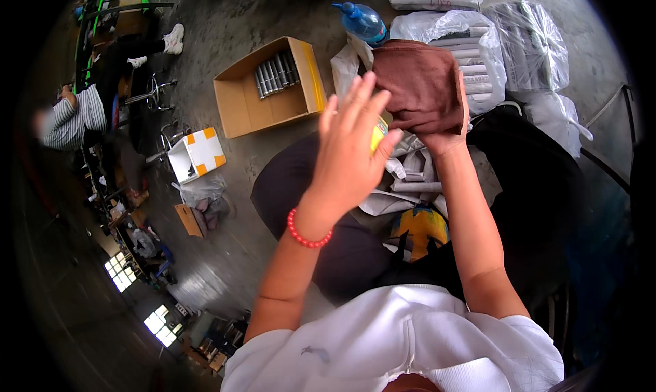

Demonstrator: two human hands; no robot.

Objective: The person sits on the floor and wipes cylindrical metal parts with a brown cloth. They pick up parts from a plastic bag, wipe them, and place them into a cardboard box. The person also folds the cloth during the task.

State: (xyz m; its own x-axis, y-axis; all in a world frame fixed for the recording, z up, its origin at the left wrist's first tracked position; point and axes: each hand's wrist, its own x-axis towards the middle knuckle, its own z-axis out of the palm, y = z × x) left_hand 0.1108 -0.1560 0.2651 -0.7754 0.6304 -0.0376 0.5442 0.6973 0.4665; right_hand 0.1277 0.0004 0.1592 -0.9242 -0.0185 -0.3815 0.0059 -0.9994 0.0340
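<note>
A brown cloth [418, 85] lies spread over my right hand [445, 138], which supports it from below. Most of the fingers of that hand are hidden behind the cloth. Just left of the cloth, my left hand [352, 141] is raised with its fingers stretched and apart, and nothing shows in it. A red bead bracelet [309, 240] circles the left wrist. Between my hands and partly hidden by the left one is a small yellow thing [378, 135] whose kind I cannot make out. White wrapping [415, 170] lies below the cloth, between my legs.
An open cardboard box [236, 108] holding several metal tubes stands to the left. Beyond the cloth is a blue bottle [365, 26]. Plastic-wrapped bundles [529, 47] stand at the right. A white box with orange tape [198, 153] is farther left, and a person [85, 115] sits there.
</note>
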